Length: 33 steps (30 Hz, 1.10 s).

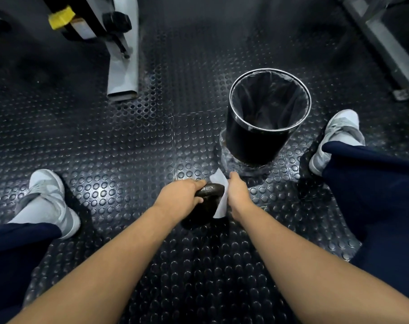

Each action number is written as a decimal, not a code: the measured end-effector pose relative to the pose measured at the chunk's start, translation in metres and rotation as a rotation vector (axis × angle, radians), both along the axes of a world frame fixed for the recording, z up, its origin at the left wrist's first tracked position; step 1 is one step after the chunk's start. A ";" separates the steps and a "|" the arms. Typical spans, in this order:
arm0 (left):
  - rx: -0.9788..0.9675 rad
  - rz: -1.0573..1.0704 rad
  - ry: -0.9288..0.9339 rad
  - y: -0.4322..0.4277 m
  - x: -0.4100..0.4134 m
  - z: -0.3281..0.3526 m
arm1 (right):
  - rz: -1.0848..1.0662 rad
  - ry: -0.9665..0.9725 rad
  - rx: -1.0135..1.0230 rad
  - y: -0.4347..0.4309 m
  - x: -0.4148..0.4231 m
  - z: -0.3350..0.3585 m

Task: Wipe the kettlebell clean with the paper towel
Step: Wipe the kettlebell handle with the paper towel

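A person is sitting or crouching low over a dark studded rubber floor (133, 146), both bare forearms reaching forward to the middle of the view. The kettlebell (204, 206), dark and dull, is resting on the floor just below centre, between the two hands. The left hand (181, 197) is curling closed around the kettlebell's handle from the 9 o'clock side, fingers wrapping over the top and thumb tucking underneath. The right hand (238, 191) is pressing the white paper towel (221, 195) flat against the kettlebell's 3 o'clock side; its fingers are lying close together over the sheet, and a corner of the towel is sticking up past the fingertips toward 12 o'clock while another edge is hanging down toward 6 o'clock. How tightly that hand is gripping the towel cannot be told.

At 1 o'clock from the kettlebell, a round black waste bin (266, 118) with a dark liner and a bright rim is standing close by. A grey-white shoe (49, 199) is sitting at 9 o'clock and another shoe (339, 136) at 2 o'clock, each below a dark blue trouser leg. At 11 o'clock, well apart, a grey metal machine leg (124, 66) is standing on the floor, with a yellow knob (60, 17) above it.
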<state>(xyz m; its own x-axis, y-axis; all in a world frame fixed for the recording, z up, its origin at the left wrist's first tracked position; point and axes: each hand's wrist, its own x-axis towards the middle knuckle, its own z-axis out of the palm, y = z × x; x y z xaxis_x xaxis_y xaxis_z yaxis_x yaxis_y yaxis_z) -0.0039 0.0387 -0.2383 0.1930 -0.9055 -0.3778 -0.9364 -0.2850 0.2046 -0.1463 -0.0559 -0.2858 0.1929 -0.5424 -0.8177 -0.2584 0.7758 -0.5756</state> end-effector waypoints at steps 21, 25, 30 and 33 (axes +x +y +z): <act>0.045 0.026 -0.011 -0.001 -0.004 0.000 | 0.144 0.059 -0.105 -0.010 0.001 -0.003; 0.051 0.033 0.002 -0.003 -0.004 -0.001 | 0.093 -0.077 0.085 0.002 0.004 -0.017; 0.047 0.037 0.027 -0.003 -0.002 -0.003 | 0.088 -0.148 0.149 0.002 -0.007 -0.019; 0.045 0.041 0.024 -0.002 -0.003 -0.003 | 0.157 -0.086 0.120 -0.012 -0.004 -0.012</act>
